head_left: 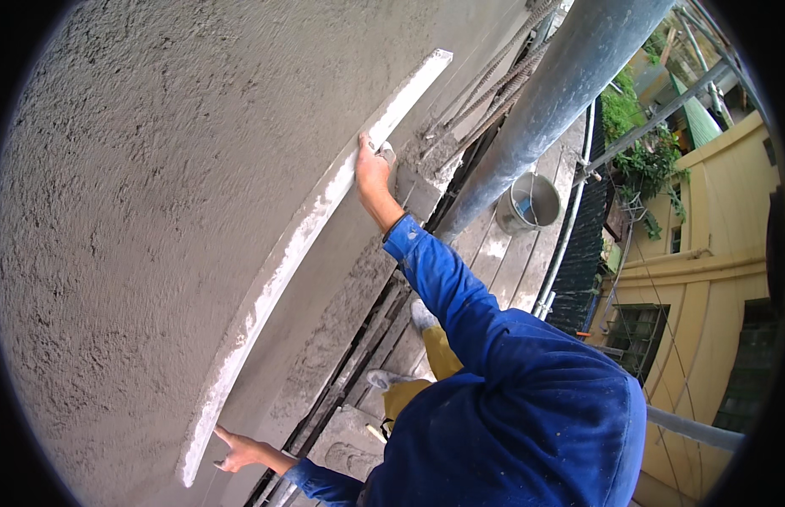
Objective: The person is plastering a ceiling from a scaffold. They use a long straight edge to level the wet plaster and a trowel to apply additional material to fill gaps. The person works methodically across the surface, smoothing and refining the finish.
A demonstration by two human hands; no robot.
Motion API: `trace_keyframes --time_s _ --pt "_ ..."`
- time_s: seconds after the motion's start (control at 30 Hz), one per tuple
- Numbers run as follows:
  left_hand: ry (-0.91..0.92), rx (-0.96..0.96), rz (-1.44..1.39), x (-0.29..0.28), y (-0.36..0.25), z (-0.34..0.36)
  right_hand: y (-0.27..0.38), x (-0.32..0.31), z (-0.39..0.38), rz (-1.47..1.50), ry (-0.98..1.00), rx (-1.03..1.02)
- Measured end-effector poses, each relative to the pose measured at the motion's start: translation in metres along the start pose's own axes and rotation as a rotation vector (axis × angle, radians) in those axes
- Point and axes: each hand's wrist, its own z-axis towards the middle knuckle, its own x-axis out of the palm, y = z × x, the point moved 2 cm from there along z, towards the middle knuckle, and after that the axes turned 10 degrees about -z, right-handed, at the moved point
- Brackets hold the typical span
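Observation:
A long white straightedge (pixel 296 245), smeared with pale residue, lies diagonally against the grey plastered wall (pixel 130 186). My right hand (pixel 374 169), in a blue sleeve, is closed on its upper part. Lower down, my left hand (pixel 236 452) touches the bar's edge with a fingertip, its thumb and index finger apart; its other fingers are partly hidden. My blue jacket, yellow trousers and dusty shoes show below my arms.
A thick metal scaffold pole (pixel 545 101) runs beside me, near rusty rebar (pixel 502 93). A bucket (pixel 528 203) stands on the plank platform (pixel 528 279), edged by thinner rails. Beyond are a yellow building (pixel 705 211) and greenery.

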Motion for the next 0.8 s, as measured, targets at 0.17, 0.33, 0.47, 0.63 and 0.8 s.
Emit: trace_keyframes --time_s 0.17,0.33,0.47,0.63,0.8 --pt "0.769 -0.745 -1.281 -0.011 -0.038 0.013 -0.006 -0.003 0.010 0.020 -0.053 0.017" --pt "0.681 -0.843 -1.165 0.017 0.006 0.037 -0.010 0.004 0.013 0.052 0.008 -0.011" --pt "0.836 -0.826 -1.118 0.022 -0.015 0.005 -0.022 0.002 0.045 0.082 -0.043 -0.013" --pt "0.868 -0.872 -1.019 0.026 -0.048 -0.050 -0.032 -0.019 0.107 0.027 -0.091 -0.083" --pt "0.881 -0.889 -1.062 0.036 -0.028 -0.058 -0.017 0.001 0.095 0.085 -0.006 -0.029"
